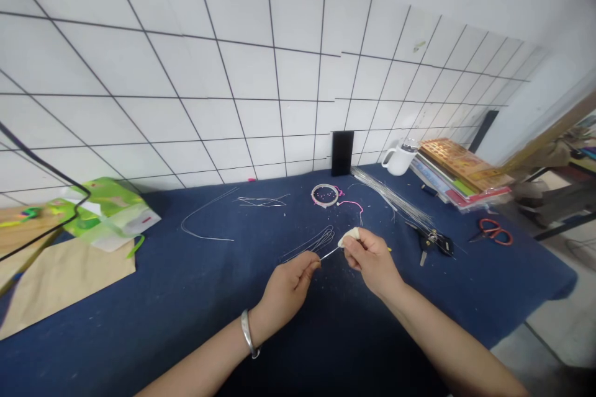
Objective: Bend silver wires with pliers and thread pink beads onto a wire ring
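My left hand (294,280), with a silver bangle at the wrist, is closed in a pinch on one end of a short stretch of wire (330,253). That wire runs up to my right hand (371,260), whose fingers are closed on a small white piece, perhaps cloth (349,236), around the wire's other end. Just behind my left hand lies a looped bundle of thin wire (321,238). Farther back, a pale ring (325,195) with small beads inside rests on the dark blue cloth, a pink thread (351,203) trailing beside it.
Loose wires (261,201) and a bundle of straight wires (395,197) lie farther back. Keys (431,242), red-handled scissors (494,232), a white mug (399,158) and stacked books (459,170) occupy the right side. A green bag (109,195) and beige sheet (79,267) lie left.
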`<action>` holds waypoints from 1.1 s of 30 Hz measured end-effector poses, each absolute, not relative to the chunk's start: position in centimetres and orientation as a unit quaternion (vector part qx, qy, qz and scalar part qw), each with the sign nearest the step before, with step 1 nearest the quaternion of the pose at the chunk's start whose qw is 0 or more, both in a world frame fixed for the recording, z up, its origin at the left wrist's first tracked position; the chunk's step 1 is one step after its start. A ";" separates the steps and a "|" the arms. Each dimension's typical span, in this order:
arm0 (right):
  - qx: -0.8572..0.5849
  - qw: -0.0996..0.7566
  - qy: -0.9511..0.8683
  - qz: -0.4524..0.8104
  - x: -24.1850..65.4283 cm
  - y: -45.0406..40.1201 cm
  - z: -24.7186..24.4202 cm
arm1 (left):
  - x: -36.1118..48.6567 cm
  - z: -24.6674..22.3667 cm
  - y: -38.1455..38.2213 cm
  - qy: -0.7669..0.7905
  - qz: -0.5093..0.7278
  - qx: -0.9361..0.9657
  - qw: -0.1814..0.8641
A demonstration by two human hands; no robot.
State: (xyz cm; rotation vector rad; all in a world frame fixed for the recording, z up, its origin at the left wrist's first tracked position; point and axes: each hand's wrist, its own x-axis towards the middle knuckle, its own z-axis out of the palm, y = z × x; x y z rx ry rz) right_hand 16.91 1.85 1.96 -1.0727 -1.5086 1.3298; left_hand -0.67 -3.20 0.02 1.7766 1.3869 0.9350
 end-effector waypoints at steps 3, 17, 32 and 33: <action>-0.436 0.449 -0.583 0.518 17.5 2.6 1.8 | -1.7 0.3 -2.6 0.519 0.348 0.689 0.366; -0.522 0.468 -0.670 0.243 18.7 4.9 0.4 | -4.6 0.6 -1.0 0.532 0.316 0.694 0.367; -0.403 0.481 -0.505 0.593 16.8 3.2 1.0 | 0.2 -1.0 -3.8 0.458 0.403 0.457 0.647; -0.398 0.459 -0.513 0.607 16.4 2.7 0.9 | 0.4 -0.9 -4.0 0.453 0.411 0.448 0.652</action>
